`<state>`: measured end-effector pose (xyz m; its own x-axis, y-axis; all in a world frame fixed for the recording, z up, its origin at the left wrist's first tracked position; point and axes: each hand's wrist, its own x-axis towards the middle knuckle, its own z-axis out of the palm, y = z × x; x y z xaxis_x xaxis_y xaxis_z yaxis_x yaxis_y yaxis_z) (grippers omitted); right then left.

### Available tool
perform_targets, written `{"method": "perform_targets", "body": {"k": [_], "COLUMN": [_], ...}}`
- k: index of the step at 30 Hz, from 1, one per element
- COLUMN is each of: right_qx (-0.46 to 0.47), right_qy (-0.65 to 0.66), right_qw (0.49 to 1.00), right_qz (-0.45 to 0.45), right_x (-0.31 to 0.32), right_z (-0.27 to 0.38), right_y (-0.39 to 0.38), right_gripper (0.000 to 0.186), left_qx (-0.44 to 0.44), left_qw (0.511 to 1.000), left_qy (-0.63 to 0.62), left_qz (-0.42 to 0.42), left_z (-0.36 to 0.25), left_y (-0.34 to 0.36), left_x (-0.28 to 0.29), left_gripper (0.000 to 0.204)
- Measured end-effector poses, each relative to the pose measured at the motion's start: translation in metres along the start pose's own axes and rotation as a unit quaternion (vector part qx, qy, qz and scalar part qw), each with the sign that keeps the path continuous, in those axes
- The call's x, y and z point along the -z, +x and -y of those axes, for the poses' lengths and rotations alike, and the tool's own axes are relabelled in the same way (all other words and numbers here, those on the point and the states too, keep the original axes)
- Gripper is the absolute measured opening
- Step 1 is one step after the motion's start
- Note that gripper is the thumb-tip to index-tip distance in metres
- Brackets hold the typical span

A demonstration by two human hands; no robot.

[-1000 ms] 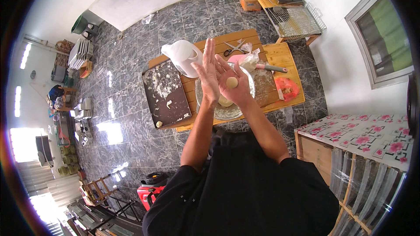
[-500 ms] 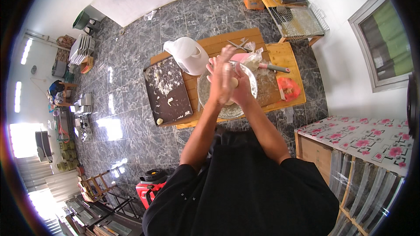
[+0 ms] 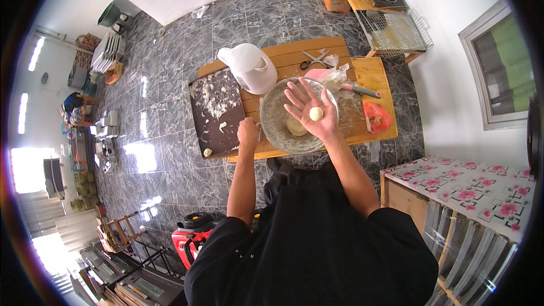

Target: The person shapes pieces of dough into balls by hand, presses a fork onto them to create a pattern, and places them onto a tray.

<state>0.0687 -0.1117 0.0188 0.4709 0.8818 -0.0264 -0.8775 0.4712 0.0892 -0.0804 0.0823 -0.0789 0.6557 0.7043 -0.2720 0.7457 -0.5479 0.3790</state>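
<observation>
Right hand (image 3: 309, 105) opened, dough ball (image 3: 316, 114) carried on palm, left hand (image 3: 247, 132) clenched, flour-dusted wooden tabletop (image 3: 286, 71), dark tiled floor (image 3: 170, 175) left.

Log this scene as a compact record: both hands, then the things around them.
Right hand: open, palm up, small round pale dough ball resting on it
Left hand: fingers curled, near the tray's right edge; grip on anything unclear
Bowl: round grey metal-looking bowl below right hand, larger pale dough lump inside
Tray: dark rectangular tray, strewn with white crumbs
Beyond the hands: white plastic jug, dark-handled metal scissors
Right side: translucent red plastic bag
Support: brown slatted wooden table
</observation>
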Motion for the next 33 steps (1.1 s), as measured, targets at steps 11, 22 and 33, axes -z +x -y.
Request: {"method": "perform_targets", "body": {"k": [11,22,33], "right_qx": [0.010,0.013,0.019], "right_qy": [-0.012,0.023,0.022], "right_qw": [1.000,0.999,0.999], "right_qz": [-0.010,0.018,0.032], "right_x": [0.004,0.005,0.006], "right_z": [0.000,0.002,0.005], "right_y": [-0.006,-0.003,0.004], "right_gripper": [0.066,0.063,0.064], "left_qx": [0.000,0.041,-0.005], "left_qw": [0.999,0.997,0.981], "left_qy": [0.025,0.001,-0.190], "left_qz": [0.032,0.073,-0.028], "left_z": [0.001,0.030,-0.055], "left_y": [0.019,0.012,-0.115], "left_x": [-0.029,0.020,0.150], "left_gripper": [0.029,0.027,0.029]}}
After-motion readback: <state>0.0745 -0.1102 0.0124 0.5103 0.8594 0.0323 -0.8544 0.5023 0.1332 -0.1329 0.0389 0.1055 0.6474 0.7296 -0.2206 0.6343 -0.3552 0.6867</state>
